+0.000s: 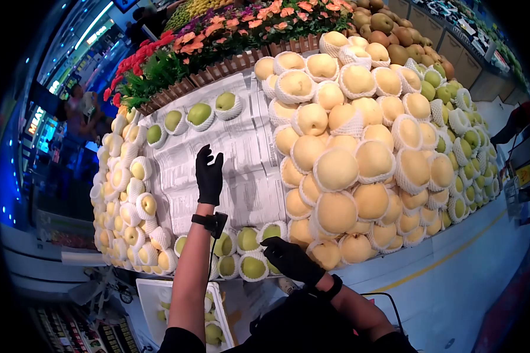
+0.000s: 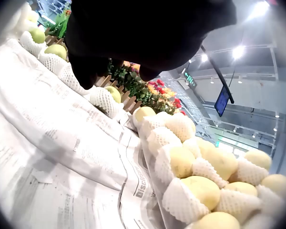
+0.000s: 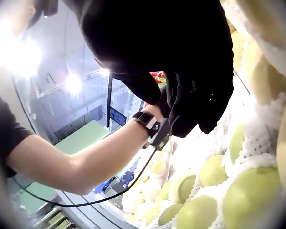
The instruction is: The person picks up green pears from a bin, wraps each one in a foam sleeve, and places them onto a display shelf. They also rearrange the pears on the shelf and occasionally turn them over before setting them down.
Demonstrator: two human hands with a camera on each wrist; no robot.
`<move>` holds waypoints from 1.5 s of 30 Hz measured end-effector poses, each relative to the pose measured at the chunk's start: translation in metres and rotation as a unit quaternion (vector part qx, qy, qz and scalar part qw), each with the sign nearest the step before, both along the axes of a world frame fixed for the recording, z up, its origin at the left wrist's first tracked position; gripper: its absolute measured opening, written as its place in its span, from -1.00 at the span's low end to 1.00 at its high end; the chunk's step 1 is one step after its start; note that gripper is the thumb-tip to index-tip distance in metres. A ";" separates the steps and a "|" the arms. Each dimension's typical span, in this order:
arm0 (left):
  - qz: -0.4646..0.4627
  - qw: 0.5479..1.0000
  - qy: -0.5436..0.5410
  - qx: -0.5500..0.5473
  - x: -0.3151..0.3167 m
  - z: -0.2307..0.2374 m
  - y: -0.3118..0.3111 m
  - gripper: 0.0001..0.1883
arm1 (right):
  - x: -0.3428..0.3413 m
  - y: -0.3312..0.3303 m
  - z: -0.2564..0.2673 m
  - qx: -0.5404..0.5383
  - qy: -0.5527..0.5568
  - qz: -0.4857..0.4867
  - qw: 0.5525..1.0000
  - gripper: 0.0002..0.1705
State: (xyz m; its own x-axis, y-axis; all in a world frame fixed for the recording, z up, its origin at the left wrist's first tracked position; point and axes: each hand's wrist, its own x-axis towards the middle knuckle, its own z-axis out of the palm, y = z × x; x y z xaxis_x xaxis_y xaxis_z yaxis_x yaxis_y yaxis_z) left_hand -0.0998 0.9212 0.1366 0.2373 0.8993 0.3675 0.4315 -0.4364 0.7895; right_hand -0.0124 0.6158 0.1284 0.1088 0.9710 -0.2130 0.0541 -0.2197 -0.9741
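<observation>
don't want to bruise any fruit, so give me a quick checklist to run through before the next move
1. Black-gloved left hand free of fruit: ok, it holds nothing.
2. Black-gloved right hand not touching the front round green fruits in white foam nets: cannot tell, its fingers overlap them in the head view.
3. Back row of four round green fruits each in a white foam net: ok.
4. Printed white newspaper sheets flat: not ok, creased.
5. Green fruit in the white rectangular box: ok, several show.
</observation>
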 end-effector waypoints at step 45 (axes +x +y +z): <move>-0.139 0.980 -0.023 0.142 0.010 0.053 -0.057 -0.04 | 0.000 0.020 0.020 0.057 0.051 -0.102 0.992 -0.48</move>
State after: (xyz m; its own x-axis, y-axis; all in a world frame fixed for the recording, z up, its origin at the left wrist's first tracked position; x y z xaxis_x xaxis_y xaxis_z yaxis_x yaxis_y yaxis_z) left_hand -0.0896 0.8639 0.1895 0.4355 0.6622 0.6098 0.2324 -0.7371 0.6345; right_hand -0.0121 0.6361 0.1482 0.2900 0.9491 -0.1228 -0.0800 -0.1038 -0.9914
